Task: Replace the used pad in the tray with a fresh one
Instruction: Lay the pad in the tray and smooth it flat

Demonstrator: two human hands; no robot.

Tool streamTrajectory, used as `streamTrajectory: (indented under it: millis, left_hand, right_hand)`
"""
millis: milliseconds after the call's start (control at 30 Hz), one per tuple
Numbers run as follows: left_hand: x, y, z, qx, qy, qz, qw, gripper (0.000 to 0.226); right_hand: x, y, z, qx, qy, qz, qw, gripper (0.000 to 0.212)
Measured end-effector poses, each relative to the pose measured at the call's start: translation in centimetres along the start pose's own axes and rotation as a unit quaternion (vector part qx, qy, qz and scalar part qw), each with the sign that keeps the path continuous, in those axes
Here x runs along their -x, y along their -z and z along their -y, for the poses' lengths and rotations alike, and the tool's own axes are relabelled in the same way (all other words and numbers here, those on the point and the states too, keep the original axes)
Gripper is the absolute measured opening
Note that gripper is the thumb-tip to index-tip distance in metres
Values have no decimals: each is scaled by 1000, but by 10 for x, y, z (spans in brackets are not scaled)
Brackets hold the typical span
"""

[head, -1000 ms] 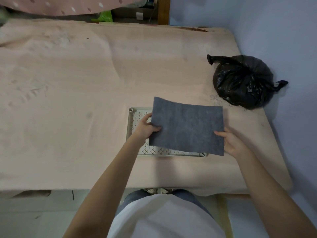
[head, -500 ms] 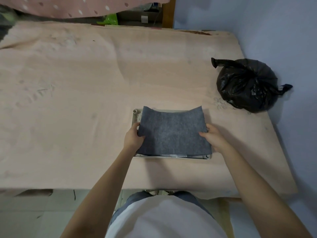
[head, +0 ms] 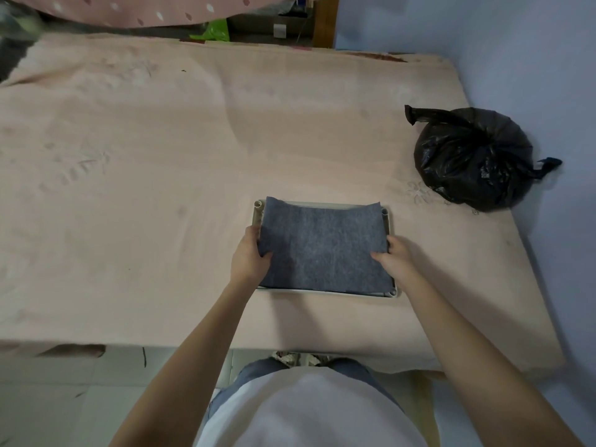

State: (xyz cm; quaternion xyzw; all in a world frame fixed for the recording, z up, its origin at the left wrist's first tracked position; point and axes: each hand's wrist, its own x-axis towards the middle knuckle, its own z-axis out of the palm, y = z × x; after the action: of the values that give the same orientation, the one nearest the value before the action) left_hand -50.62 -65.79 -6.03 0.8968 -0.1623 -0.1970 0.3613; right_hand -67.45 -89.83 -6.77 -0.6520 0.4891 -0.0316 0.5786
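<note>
both hands [head: 250, 256] [head: 395, 258] pinching grey pad [head: 322, 250] over tray [head: 394, 293], tied black bag [head: 472, 159] apparently well right

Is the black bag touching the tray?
No, the black bag sits apart from the tray, off to its far right near the wall, with bare pink cover between them.
</note>
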Motion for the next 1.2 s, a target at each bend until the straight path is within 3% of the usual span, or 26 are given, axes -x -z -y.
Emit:
streamTrajectory:
  millis: [67, 167, 267, 333, 400, 533, 767, 933, 1000, 1100, 1200]
  left_hand:
    - [4, 0, -1, -91, -37, -30, 995, 50]
    - [9, -7, -6, -243, -181, -38, 952, 63]
    - [6, -27, -14, -354, -314, 84, 877, 70]
    - [1, -44, -17, -409, -352, 144, 830, 69]
    - [-4, -58, -17, -435, -355, 168, 810, 68]
    - [-9, -70, -11, -462, -327, 179, 805, 69]
    - [-12, -71, -9, -433, -327, 186, 819, 61]
    - [-16, -63, -1, -419, -344, 165, 824, 56]
    - [-17, -62, 2, -432, -347, 158, 817, 59]
    - [-18, -63, 2, -436, -351, 148, 815, 62]
    - [-19, -64, 2, -439, -347, 144, 816, 63]
  right_hand:
    - [2, -3, 0, 20, 8, -13, 1000, 28]
    - [5, -7, 0, 38, 29, -18, 999, 29]
    - [9, -11, 1, 57, 43, -24, 997, 36]
    - [10, -13, 3, 79, 52, -37, 995, 37]
    - [11, -13, 3, 106, 59, -52, 991, 39]
    - [14, -15, 0, 158, 82, -79, 981, 43]
    - [19, -15, -8, 202, 105, -149, 962, 32]
    - [21, -13, -8, 263, 99, -149, 948, 29]
    - [24, -13, -5, 336, 102, -155, 923, 29]
    - [29, -20, 0, 477, 168, -194, 840, 27]
    - [24, -40, 7, 492, 269, -141, 816, 42]
